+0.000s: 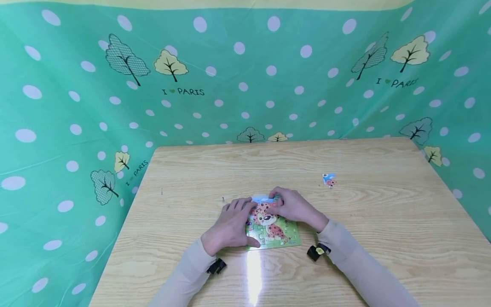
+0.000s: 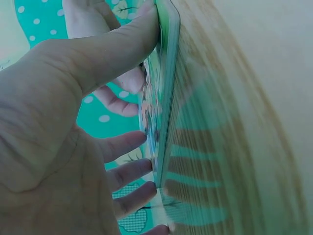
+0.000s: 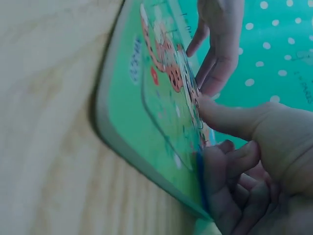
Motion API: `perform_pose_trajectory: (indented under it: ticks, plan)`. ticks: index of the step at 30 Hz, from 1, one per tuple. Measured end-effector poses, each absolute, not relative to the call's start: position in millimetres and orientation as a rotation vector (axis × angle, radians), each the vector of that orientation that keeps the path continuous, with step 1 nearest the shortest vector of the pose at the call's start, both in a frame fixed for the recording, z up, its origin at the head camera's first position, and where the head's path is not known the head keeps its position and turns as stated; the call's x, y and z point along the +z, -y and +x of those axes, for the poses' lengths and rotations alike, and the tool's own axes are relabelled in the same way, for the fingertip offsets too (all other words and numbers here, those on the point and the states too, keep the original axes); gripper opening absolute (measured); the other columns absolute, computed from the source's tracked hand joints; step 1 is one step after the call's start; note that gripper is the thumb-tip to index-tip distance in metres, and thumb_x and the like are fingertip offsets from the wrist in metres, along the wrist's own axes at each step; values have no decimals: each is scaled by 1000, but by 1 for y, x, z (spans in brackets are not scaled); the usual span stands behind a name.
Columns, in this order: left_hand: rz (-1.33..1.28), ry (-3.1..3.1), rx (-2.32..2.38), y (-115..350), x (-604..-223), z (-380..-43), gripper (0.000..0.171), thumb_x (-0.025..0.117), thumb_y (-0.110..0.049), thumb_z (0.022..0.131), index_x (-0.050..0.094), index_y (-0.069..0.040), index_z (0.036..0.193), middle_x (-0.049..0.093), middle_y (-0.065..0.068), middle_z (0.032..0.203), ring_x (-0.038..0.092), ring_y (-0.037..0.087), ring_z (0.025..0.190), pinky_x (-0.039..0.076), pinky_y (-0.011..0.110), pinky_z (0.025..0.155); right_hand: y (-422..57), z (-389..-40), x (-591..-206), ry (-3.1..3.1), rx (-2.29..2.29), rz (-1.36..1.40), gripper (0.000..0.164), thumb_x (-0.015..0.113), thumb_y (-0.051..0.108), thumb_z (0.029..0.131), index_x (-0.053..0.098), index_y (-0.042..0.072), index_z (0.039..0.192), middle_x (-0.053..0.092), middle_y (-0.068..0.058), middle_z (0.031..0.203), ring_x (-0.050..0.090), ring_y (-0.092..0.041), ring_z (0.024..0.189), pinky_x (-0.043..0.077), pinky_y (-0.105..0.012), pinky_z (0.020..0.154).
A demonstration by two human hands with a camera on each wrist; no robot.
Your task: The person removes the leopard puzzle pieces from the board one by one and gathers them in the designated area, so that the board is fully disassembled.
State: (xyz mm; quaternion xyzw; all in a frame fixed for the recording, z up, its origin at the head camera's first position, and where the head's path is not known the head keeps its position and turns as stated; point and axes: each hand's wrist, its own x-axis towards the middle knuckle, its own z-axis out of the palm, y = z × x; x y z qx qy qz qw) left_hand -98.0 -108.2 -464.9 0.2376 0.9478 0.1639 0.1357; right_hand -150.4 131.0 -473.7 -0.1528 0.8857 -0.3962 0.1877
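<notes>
A jigsaw puzzle (image 1: 274,232) with a spotted cartoon leopard on green and blue lies flat on the wooden table. Along its left side, my left hand (image 1: 232,224) is spread, with the thumb on the lower edge and the fingertips at the upper left. The left wrist view shows that thumb (image 2: 132,36) resting on the puzzle's border. At the upper right, my right hand (image 1: 293,207) has curled fingers and pinches a puzzle piece, mostly hidden by the fingers. Its thumb (image 3: 232,117) touches the picture's face in the right wrist view.
Loose puzzle material (image 1: 329,180), blue with a spotted part, lies on the table (image 1: 383,204) behind and right of the puzzle. Green dotted cloth (image 1: 268,85) hangs behind and beside the table. Each wrist wears a black strap mount (image 1: 216,266).
</notes>
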Motion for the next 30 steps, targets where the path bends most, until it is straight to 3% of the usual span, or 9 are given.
perform_pose_trajectory:
  ticks: [3,7,14,30]
  plan:
    - [680,-2745,489,109,-465,-98,118,95,-61,70,40,-12,162,38,15,170,37,42,155,34,66,124,-133,-152,-478,-2508,-1223,-398,25,77,27,100,73,9,116,61,0,74,52,-11,56,44,-24,54]
    - [678,-2745,503,108,-465,-97,119,95,-61,69,40,-11,162,39,15,169,38,42,154,34,66,124,-133,-152,-480,-2528,-1292,-335,17,73,25,102,77,11,110,65,-1,83,55,-12,67,46,-25,63]
    - [678,-2750,503,109,-466,-97,120,95,-61,69,39,-11,162,40,15,169,38,41,154,35,65,124,-135,-153,-483,-2511,-1352,-369,14,71,21,102,77,10,108,74,-4,97,64,-15,87,52,-32,83]
    - [672,-2740,505,110,-466,-97,120,95,-61,69,41,-9,162,37,14,170,36,41,156,33,65,126,-142,-156,-485,-2446,-1368,-323,19,68,24,106,80,11,113,77,-3,104,68,-16,98,53,-34,93]
